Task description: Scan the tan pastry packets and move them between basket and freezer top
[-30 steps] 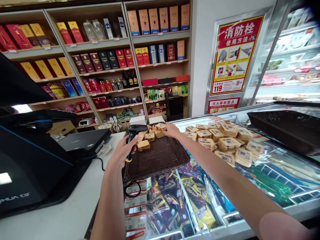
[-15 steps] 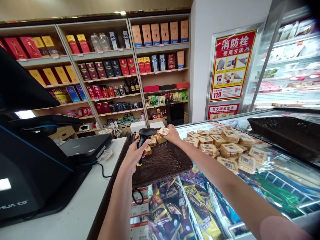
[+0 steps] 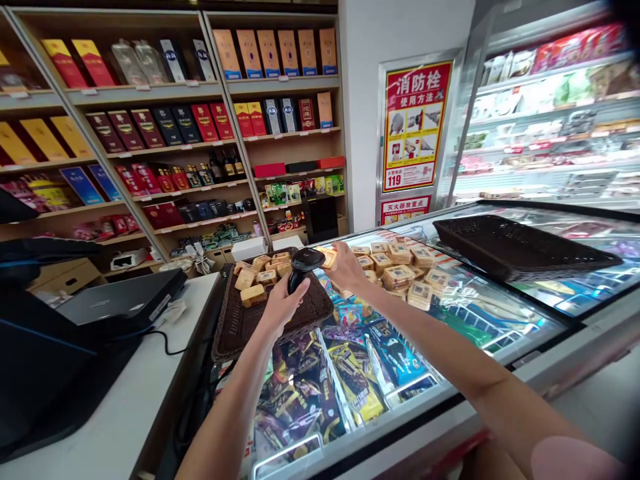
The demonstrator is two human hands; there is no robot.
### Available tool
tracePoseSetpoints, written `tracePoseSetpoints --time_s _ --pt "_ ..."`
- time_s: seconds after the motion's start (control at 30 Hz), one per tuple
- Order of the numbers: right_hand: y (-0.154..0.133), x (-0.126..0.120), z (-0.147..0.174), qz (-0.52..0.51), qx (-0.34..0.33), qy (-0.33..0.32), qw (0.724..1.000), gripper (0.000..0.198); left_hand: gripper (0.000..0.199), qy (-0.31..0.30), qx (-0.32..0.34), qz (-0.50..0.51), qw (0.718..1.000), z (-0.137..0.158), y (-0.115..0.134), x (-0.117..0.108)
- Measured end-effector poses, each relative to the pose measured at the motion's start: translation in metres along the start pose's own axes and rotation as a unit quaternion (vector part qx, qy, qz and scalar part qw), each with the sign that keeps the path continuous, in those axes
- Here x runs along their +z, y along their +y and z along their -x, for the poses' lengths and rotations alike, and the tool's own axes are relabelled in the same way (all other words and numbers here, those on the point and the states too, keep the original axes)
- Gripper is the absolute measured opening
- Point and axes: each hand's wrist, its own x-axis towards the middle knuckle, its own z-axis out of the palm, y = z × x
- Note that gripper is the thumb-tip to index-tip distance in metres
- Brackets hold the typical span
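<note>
My left hand [image 3: 284, 303] is wrapped round the grip of a black barcode scanner [image 3: 306, 259], its head tilted toward the right. Just beyond that head, my right hand [image 3: 349, 270] pinches a small tan biscuit pack [image 3: 328, 257]. Below and left of the scanner lies a dark brown woven basket [image 3: 237, 330], where several similar packs [image 3: 253, 295] are gathered toward the far end. To the right of my right hand, a pile of these packs [image 3: 399, 276] rests on the freezer's glass top, barcode labels showing on many.
The glass-topped freezer [image 3: 500, 327] holds wrapped ice creams [image 3: 300, 393]. Farther right, another dark basket [image 3: 520, 250] stands on it. At left are a white counter [image 3: 125, 393] and a black checkout machine [image 3: 45, 353]. Shelves of boxes [image 3: 270, 53] line the back wall.
My view has turned right, so the scene shifts left. My right hand and its pack have moved from above the basket to its right side; the scanner head now points toward the pack.
</note>
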Motion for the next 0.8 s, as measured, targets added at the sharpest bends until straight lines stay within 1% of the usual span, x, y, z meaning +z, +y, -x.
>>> tracePoseSetpoints --time_s 0.1,0.23,0.27,0.33,0.4,0.43,0.5,0.57,0.63,0.67,0.7,0.77,0.8 --pt "0.012 -0.008 -0.001 0.027 0.032 0.007 0.999 0.059 0.046 0.01 0.007 -0.009 1.0 0.0 0.005 0.009" --pt "0.047 -0.021 -0.012 0.054 0.124 0.055 0.989 0.043 0.047 0.018 0.003 0.0 1.0 0.0 0.008 0.009" --pt "0.057 -0.024 -0.014 0.045 0.142 0.065 0.987 0.04 0.048 0.023 0.0 0.002 1.0 0.001 0.009 0.006" --pt "0.076 -0.029 -0.015 0.024 0.157 0.069 0.985 0.032 0.049 0.036 -0.005 0.002 0.999 0.003 0.01 -0.007" --pt "0.086 -0.031 -0.014 -0.001 0.154 0.075 0.985 0.027 0.049 0.063 -0.007 0.001 0.998 0.005 0.011 -0.028" --pt "0.086 -0.03 -0.013 -0.009 0.148 0.078 0.986 0.026 0.049 0.08 -0.007 -0.001 0.997 0.006 0.01 -0.04" --pt "0.074 -0.021 -0.014 -0.023 0.121 0.069 0.99 0.025 0.05 0.12 -0.009 -0.003 0.993 0.009 0.008 -0.066" --pt "0.045 -0.002 -0.018 -0.04 0.081 0.028 0.995 0.025 0.051 0.153 -0.021 -0.003 0.988 0.013 0.004 -0.087" --pt "0.005 0.028 -0.026 -0.066 0.039 -0.044 0.996 0.023 0.052 0.17 -0.038 0.0 0.985 0.018 -0.003 -0.102" --pt "-0.017 0.046 -0.029 -0.085 0.017 -0.098 0.991 0.021 0.052 0.174 -0.046 0.001 0.984 0.021 -0.006 -0.107" --pt "-0.04 0.064 -0.033 -0.106 -0.001 -0.152 0.983 0.019 0.052 0.174 -0.052 0.0 0.983 0.025 -0.009 -0.111" --pt "-0.082 0.101 -0.039 -0.143 -0.027 -0.214 0.966 0.02 0.051 0.175 -0.061 0.0 0.983 0.033 -0.014 -0.117" --pt "-0.1 0.118 -0.041 -0.171 -0.028 -0.237 0.956 0.02 0.052 0.177 -0.066 0.003 0.982 0.037 -0.017 -0.12"
